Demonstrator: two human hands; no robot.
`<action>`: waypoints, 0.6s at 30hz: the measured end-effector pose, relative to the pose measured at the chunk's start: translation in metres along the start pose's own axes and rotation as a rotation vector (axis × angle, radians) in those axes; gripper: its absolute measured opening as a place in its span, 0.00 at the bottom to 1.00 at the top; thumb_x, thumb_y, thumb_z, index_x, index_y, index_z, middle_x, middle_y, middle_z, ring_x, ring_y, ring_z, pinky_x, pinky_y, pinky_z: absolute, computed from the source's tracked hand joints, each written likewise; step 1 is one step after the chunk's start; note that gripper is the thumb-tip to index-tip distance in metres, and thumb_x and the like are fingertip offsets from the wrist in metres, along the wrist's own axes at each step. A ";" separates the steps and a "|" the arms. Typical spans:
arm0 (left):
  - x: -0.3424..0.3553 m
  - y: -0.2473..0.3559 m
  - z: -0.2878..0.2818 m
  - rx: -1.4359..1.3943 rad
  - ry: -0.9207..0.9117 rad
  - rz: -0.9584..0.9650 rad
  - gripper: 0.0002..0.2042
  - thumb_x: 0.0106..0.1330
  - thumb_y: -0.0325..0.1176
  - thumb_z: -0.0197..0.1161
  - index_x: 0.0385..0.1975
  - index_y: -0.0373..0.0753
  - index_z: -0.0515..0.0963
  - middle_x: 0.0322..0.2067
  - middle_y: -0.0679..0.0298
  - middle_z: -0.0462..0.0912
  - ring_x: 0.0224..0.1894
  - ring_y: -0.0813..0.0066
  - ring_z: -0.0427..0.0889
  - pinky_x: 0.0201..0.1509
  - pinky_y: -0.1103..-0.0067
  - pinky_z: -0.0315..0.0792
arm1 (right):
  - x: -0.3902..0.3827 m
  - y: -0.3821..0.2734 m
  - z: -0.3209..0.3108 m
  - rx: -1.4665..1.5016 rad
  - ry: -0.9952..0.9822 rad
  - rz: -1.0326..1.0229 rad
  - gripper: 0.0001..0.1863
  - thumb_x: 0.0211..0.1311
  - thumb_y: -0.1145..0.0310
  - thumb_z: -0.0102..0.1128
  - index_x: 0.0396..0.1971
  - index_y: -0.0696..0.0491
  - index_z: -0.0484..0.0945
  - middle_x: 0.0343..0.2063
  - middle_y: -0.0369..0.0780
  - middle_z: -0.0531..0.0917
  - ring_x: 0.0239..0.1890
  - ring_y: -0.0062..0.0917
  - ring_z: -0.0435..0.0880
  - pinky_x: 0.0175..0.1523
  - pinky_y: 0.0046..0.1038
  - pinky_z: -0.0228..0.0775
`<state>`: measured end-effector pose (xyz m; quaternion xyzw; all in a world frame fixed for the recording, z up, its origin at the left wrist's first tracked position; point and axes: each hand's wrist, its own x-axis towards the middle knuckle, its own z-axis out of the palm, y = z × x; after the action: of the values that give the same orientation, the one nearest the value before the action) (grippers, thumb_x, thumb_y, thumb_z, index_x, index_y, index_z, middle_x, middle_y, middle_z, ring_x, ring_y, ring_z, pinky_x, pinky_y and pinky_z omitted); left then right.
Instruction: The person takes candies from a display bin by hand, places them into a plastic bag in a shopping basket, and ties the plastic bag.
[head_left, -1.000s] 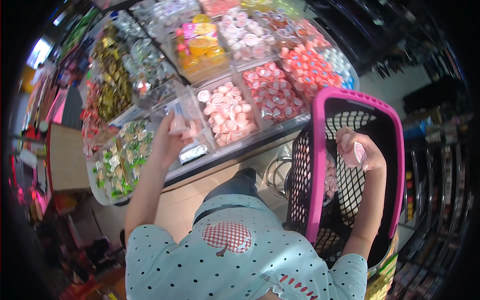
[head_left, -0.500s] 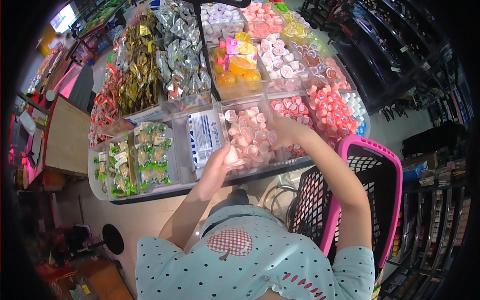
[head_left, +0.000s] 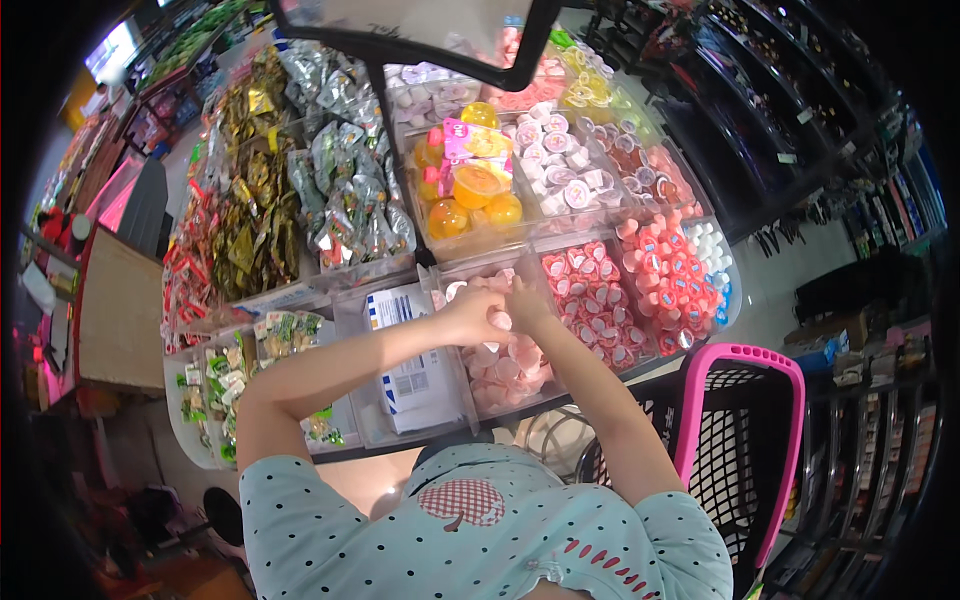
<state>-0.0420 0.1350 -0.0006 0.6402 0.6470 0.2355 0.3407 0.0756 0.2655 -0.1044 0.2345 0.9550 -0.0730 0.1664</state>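
Both my hands are over a clear bin of pale pink jelly cups at the near side of the display. My left hand is closed, its fingers curled round a pale pink jelly cup. Close beside it on the right, my right hand has its fingers drawn together over the back part of the bin. Whatever they grip is hidden. Red-pink jelly cups fill the bin to the right. A white and blue printed packet lies in the compartment to the left.
A black-framed panel juts over the far side. Gold-wrapped and silver-wrapped sweets fill the left bins. Orange jelly cups sit behind my hands. A black basket with a pink rim stands at my right.
My left hand has moved from the bin's front left corner to its back part. The right hand has come in beside it. The display sits lower in view, and more of the black-framed panel shows.
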 end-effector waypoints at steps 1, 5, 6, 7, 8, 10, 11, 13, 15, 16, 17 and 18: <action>0.013 -0.007 -0.003 0.006 -0.014 0.005 0.21 0.41 0.45 0.73 0.31 0.39 0.78 0.44 0.51 0.68 0.49 0.56 0.66 0.53 0.70 0.63 | 0.002 0.001 0.009 0.012 0.002 0.011 0.26 0.38 0.63 0.70 0.42 0.54 0.76 0.53 0.48 0.61 0.52 0.45 0.68 0.51 0.35 0.71; 0.074 -0.008 0.002 0.341 -0.284 0.235 0.23 0.44 0.47 0.69 0.37 0.38 0.79 0.49 0.49 0.67 0.50 0.53 0.65 0.55 0.68 0.63 | 0.028 0.044 0.084 0.052 0.252 -0.022 0.25 0.43 0.68 0.65 0.46 0.56 0.73 0.55 0.48 0.58 0.51 0.46 0.68 0.51 0.35 0.72; 0.089 -0.016 0.009 0.553 -0.334 0.318 0.21 0.45 0.45 0.68 0.36 0.37 0.79 0.50 0.49 0.66 0.51 0.53 0.65 0.55 0.68 0.63 | 0.033 0.052 0.102 0.024 0.329 -0.069 0.24 0.44 0.70 0.62 0.46 0.56 0.72 0.57 0.49 0.57 0.51 0.46 0.68 0.51 0.35 0.71; 0.094 -0.036 0.016 0.762 -0.368 0.364 0.20 0.47 0.43 0.67 0.36 0.36 0.79 0.51 0.49 0.65 0.52 0.53 0.65 0.56 0.68 0.64 | 0.035 0.038 0.093 0.036 0.317 -0.083 0.24 0.44 0.70 0.62 0.46 0.56 0.72 0.57 0.49 0.57 0.51 0.46 0.68 0.51 0.35 0.71; 0.093 -0.064 0.022 0.841 -0.330 0.329 0.18 0.49 0.40 0.65 0.37 0.35 0.79 0.54 0.49 0.63 0.54 0.52 0.63 0.57 0.68 0.63 | 0.034 0.018 0.063 0.242 0.313 -0.040 0.25 0.43 0.72 0.61 0.47 0.55 0.72 0.54 0.49 0.60 0.48 0.45 0.70 0.51 0.37 0.70; 0.104 -0.060 0.022 0.808 -0.460 0.227 0.22 0.47 0.38 0.65 0.43 0.34 0.77 0.57 0.47 0.60 0.59 0.51 0.58 0.62 0.69 0.57 | 0.019 0.020 0.034 0.348 0.295 -0.036 0.25 0.44 0.75 0.57 0.48 0.55 0.70 0.49 0.52 0.65 0.42 0.46 0.74 0.49 0.39 0.69; 0.111 -0.054 0.024 0.785 -0.583 0.121 0.27 0.45 0.37 0.65 0.48 0.33 0.74 0.60 0.46 0.57 0.64 0.50 0.53 0.67 0.70 0.51 | 0.014 0.025 0.035 0.343 0.289 -0.018 0.25 0.44 0.75 0.57 0.48 0.55 0.70 0.49 0.52 0.65 0.42 0.46 0.74 0.49 0.39 0.69; 0.117 -0.055 0.030 0.806 -0.602 0.137 0.27 0.45 0.37 0.66 0.48 0.33 0.74 0.61 0.47 0.56 0.65 0.51 0.52 0.67 0.70 0.50 | 0.006 0.031 0.043 0.331 0.432 -0.054 0.24 0.44 0.76 0.56 0.48 0.54 0.69 0.47 0.53 0.67 0.39 0.46 0.76 0.46 0.40 0.70; 0.120 -0.060 0.028 0.887 -0.681 0.185 0.19 0.50 0.39 0.63 0.41 0.36 0.79 0.61 0.47 0.55 0.60 0.53 0.60 0.62 0.71 0.60 | -0.001 0.032 0.040 0.335 0.400 -0.038 0.26 0.43 0.75 0.58 0.48 0.53 0.68 0.47 0.53 0.67 0.38 0.48 0.77 0.45 0.40 0.71; 0.115 -0.055 0.021 0.869 -0.685 0.187 0.20 0.51 0.39 0.62 0.42 0.36 0.79 0.62 0.48 0.54 0.61 0.54 0.59 0.63 0.69 0.59 | -0.010 0.027 0.026 0.428 0.413 -0.047 0.25 0.44 0.74 0.58 0.48 0.52 0.68 0.47 0.52 0.67 0.40 0.48 0.76 0.44 0.40 0.71; 0.117 -0.062 0.025 0.859 -0.686 0.187 0.20 0.51 0.39 0.62 0.42 0.36 0.79 0.62 0.48 0.54 0.61 0.54 0.59 0.63 0.69 0.59 | -0.017 0.023 0.019 0.521 0.426 -0.055 0.25 0.44 0.74 0.58 0.47 0.51 0.68 0.47 0.52 0.68 0.41 0.49 0.75 0.44 0.40 0.71; 0.120 -0.069 0.031 0.856 -0.636 0.204 0.20 0.51 0.38 0.61 0.42 0.36 0.78 0.62 0.48 0.54 0.61 0.54 0.59 0.63 0.69 0.59 | -0.021 0.022 0.019 0.535 0.475 -0.025 0.25 0.45 0.73 0.59 0.48 0.50 0.68 0.45 0.52 0.68 0.43 0.48 0.74 0.45 0.41 0.70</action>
<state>-0.0593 0.2452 -0.0886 0.8211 0.4844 -0.2226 0.2038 0.1091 0.2723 -0.1157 0.2684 0.9169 -0.2660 -0.1286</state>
